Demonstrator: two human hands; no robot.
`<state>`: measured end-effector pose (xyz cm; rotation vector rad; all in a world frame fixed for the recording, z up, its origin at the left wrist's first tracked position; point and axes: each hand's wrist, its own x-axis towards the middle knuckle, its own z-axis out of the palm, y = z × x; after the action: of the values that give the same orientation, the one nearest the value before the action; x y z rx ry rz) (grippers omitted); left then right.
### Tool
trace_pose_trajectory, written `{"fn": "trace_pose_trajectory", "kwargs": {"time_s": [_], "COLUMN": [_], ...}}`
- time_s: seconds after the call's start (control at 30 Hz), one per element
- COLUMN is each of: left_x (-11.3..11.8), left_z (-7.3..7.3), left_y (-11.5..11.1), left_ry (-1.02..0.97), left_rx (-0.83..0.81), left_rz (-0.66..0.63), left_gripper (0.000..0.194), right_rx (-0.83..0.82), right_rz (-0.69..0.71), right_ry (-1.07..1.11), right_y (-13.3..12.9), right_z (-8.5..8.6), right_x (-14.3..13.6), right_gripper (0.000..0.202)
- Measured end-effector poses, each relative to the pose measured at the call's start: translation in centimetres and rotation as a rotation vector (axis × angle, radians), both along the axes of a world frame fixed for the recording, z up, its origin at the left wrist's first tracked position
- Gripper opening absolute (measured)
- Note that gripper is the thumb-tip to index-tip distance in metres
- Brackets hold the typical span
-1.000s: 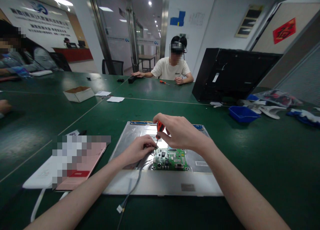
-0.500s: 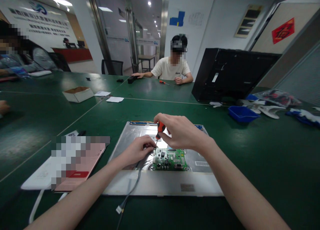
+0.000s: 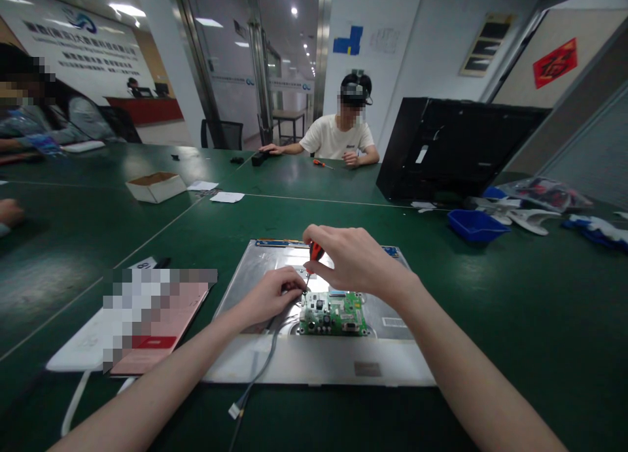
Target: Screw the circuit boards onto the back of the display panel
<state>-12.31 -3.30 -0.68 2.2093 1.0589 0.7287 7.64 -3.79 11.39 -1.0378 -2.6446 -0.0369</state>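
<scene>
A flat metal display panel [image 3: 314,367] lies on the table with a green circuit board [image 3: 338,318] on its middle. My right hand [image 3: 350,259] is closed round the red and black handle of a screwdriver [image 3: 315,250], whose shaft points down to the board's upper left corner. Beside that tip my left hand [image 3: 275,295] is pinched; whatever sits between its fingertips is too small to make out. Grey cables [image 3: 269,357] run from the board's left side under my left hand, ending in a white connector [image 3: 234,411] over the panel's front edge.
To the left lie a white device [image 3: 73,350] with a cable and a pink sheet [image 3: 142,360]. Farther off stand an open cardboard box [image 3: 156,189], a blue tray [image 3: 477,226] and a black monitor housing [image 3: 456,148]. A person [image 3: 338,138] sits across the table near another screwdriver [image 3: 320,163].
The fingers of my right hand have shifted slightly round the screwdriver handle, which has turned a little. My left hand stays in place.
</scene>
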Motion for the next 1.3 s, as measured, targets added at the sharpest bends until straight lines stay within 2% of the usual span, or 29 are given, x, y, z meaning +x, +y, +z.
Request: {"fn": "trace_pose_trajectory", "kwargs": {"time_s": [0.17,0.57,0.83,0.97,1.13,1.3], "left_x": [0.01,0.13,-0.10,-0.09,-0.01,0.00], "left_z": [-0.18,-0.05,-0.82,-0.89,-0.85,-0.71], "left_y": [0.09,-0.04,0.29,0.37,0.43,0.35], "left_ry": [0.003,0.001,-0.017,-0.017,-0.015,-0.016], "left_rx": [-0.007,-0.011,-0.008,-0.010,-0.004,0.009], "left_rz": [-0.001,0.006,0.004,-0.002,-0.016,-0.016], "left_gripper": [0.012,0.013,0.012,0.011,0.013,0.012], "right_rx": [-0.020,0.028,-0.042,-0.070,-0.056,-0.018], "right_rz": [0.035,0.004,0.038,0.068,0.091,0.054], "right_ry": [0.009,-0.016,0.031,0.044,0.032,0.035], "right_y": [-0.30,0.21,-0.19,-0.37,-0.34,-0.18], "right_z": [0.15,-0.31,0.16,0.30,0.12,-0.02], "right_x": [0.08,-0.03,0.01,0.10,0.17,-0.01], "right_gripper": [0.020,0.016,0.025,0.021,0.023,0.023]}}
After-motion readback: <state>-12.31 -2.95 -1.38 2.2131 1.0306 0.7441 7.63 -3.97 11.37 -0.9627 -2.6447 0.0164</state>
